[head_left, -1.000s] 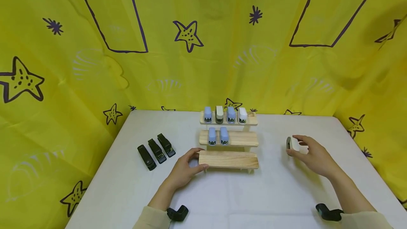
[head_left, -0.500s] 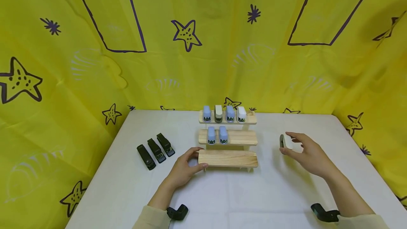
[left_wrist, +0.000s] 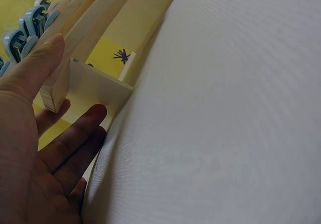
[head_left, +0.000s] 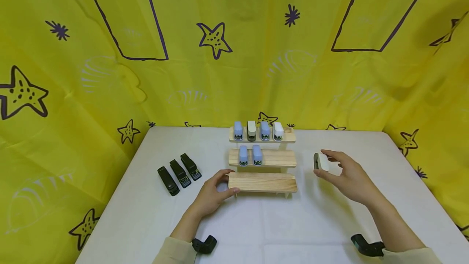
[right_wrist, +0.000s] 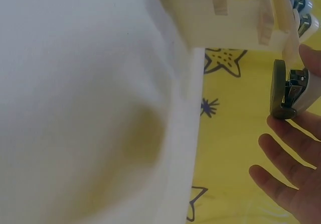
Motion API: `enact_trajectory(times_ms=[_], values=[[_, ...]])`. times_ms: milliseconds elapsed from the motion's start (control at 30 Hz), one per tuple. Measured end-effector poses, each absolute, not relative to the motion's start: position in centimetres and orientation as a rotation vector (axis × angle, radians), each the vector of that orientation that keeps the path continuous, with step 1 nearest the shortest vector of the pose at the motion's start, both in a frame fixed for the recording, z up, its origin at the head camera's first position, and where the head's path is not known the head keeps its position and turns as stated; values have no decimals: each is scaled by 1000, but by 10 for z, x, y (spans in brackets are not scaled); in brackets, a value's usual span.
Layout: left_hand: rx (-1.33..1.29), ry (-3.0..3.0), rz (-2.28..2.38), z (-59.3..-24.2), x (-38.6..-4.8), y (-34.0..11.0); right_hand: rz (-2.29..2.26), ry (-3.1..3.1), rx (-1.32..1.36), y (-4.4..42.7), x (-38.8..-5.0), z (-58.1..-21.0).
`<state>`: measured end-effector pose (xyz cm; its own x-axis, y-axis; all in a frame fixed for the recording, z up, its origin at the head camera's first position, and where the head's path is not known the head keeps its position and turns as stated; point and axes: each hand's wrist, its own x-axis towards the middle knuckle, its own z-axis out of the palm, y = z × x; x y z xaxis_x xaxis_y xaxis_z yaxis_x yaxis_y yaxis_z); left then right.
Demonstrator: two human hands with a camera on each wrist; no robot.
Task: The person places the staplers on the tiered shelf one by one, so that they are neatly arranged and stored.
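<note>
My left hand (head_left: 211,195) holds the left end of the lowest step of a three-tier wooden display stand (head_left: 262,182). In the left wrist view, the thumb lies on the step's edge and the other fingers are spread below. Off to the stand's right, above the table, my right hand (head_left: 348,177) pinches a white stapler (head_left: 322,162) between thumb and fingers. The right wrist view shows its dark grey base (right_wrist: 277,89). Two blue staplers (head_left: 257,155) stand on the left of the middle step. Several blue and white staplers (head_left: 265,130) line the top step.
Three black staplers (head_left: 179,173) lie in a slanted row on the white table (head_left: 121,219), left of the stand. A yellow patterned curtain (head_left: 249,80) encloses the table at the back and sides. Each wrist wears a black camera (head_left: 205,245).
My right hand has moved left toward the stand, carrying the white stapler. The left hand has kept its hold on the lowest step, and the stand has stayed in place.
</note>
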<state>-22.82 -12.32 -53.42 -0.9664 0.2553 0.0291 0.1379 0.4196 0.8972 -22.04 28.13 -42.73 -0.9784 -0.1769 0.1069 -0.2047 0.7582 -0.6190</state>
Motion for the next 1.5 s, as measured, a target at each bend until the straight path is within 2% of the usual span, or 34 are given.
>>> enact_trajectory(times_ms=[967, 1500], values=[[363, 2537, 1612, -537, -232, -117, 1133, -2831, 368, 229, -224, -419], [317, 2575, 1592, -535, -228, -122, 1235, -2748, 433, 189, -234, -428]])
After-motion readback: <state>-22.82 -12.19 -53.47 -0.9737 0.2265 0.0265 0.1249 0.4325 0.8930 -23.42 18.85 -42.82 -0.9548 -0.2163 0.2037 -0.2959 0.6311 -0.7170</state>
